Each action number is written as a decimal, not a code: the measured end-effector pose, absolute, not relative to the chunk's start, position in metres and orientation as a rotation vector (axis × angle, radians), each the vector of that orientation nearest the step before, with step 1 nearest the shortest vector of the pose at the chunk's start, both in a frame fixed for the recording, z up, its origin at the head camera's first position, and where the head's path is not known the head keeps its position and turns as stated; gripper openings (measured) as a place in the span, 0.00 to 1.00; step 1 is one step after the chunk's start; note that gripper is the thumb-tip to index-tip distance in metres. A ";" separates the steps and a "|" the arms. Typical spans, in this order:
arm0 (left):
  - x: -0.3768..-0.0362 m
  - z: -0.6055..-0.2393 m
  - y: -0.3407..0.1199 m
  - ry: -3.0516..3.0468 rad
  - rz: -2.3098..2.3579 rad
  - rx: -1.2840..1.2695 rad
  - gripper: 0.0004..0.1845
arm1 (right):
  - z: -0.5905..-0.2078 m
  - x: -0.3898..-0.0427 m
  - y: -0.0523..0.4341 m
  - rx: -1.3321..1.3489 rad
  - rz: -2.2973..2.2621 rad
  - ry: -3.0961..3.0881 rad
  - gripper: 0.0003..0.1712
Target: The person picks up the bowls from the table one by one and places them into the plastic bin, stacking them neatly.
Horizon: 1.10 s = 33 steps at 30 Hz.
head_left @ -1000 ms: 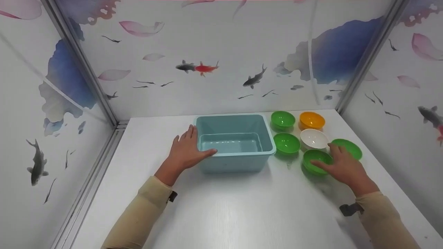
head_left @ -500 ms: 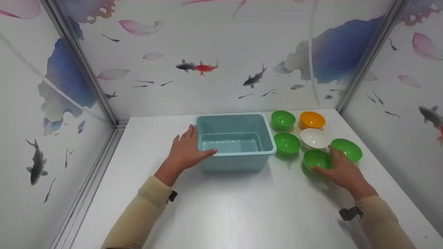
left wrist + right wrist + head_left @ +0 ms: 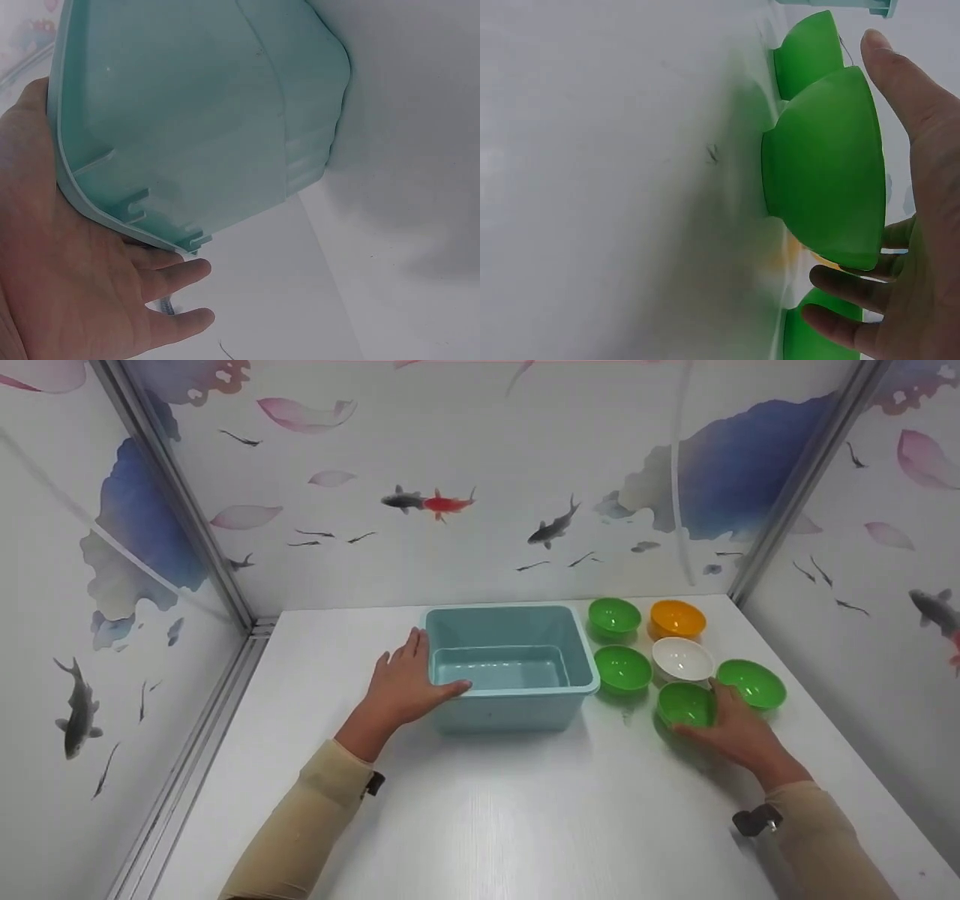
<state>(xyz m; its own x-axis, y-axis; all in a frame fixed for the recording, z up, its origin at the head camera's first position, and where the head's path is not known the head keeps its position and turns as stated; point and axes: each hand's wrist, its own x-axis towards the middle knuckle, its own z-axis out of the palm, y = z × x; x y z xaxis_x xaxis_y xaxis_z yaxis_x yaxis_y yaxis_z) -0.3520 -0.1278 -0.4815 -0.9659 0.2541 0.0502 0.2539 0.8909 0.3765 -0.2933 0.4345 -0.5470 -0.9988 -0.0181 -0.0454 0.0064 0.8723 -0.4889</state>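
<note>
— Both hands are on the worktop, aren't they? What is the left hand [image 3: 405, 684] doing?

— It lies against the left end of the teal tub [image 3: 510, 641], at the near left corner. The thumb hooks over the rim and the fingers stretch flat along the outer wall, so the person grips that corner. The left wrist view shows the palm [image 3: 52, 262] under the flared rim [image 3: 112, 214].

— And the right hand [image 3: 731, 727]?

— It cups the nearest green bowl [image 3: 686, 703]. The thumb runs along the bowl's near side and the fingers curve round its far right side. From the right wrist view the bowl [image 3: 829, 169] sits on the worktop with the thumb [image 3: 904, 82] and fingers [image 3: 855, 285] either side of it.

— Where does that bowl sit?

— Toward the right edge of the worktop, nearest to the person among six bowls. Another green bowl [image 3: 622, 669] is just beside the tub's right wall, a white bowl [image 3: 681, 658] lies behind the held one, and a third green bowl [image 3: 752, 684] is to its right. A fourth green bowl [image 3: 613, 616] and an orange bowl [image 3: 676, 619] stand close to the back edge.

— And the tub?

— Mid-worktop, toward the back edge.
</note>
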 end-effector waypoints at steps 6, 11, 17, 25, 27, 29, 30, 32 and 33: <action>-0.350 -0.481 -0.128 3.049 0.611 0.403 0.74 | -0.552 -0.295 0.434 -0.029 -0.841 2.972 0.82; -0.351 -0.480 -0.129 3.050 0.615 0.414 0.74 | -0.555 -0.297 0.433 -0.047 -0.878 2.964 0.80; -0.354 -0.481 -0.129 3.053 0.618 0.425 0.75 | -0.556 -0.298 0.432 -0.048 -0.938 2.944 0.81; -0.353 -0.481 -0.129 3.050 0.640 0.418 0.75 | -0.559 -0.300 0.431 -0.058 -0.899 2.976 0.81; -0.352 -0.481 -0.129 3.048 0.640 0.414 0.74 | -0.559 -0.300 0.431 -0.067 -0.895 2.989 0.79; -0.352 -0.481 -0.129 3.046 0.639 0.411 0.75 | -0.560 -0.300 0.431 -0.075 -0.903 2.994 0.78; -0.352 -0.481 -0.129 3.046 0.638 0.410 0.75 | -0.560 -0.301 0.431 -0.078 -0.907 2.996 0.78; -0.352 -0.481 -0.128 3.049 0.631 0.409 0.75 | -0.560 -0.301 0.431 -0.086 -0.914 2.999 0.76; -0.352 -0.481 -0.128 3.051 0.628 0.409 0.75 | -0.559 -0.301 0.431 -0.089 -0.917 2.997 0.75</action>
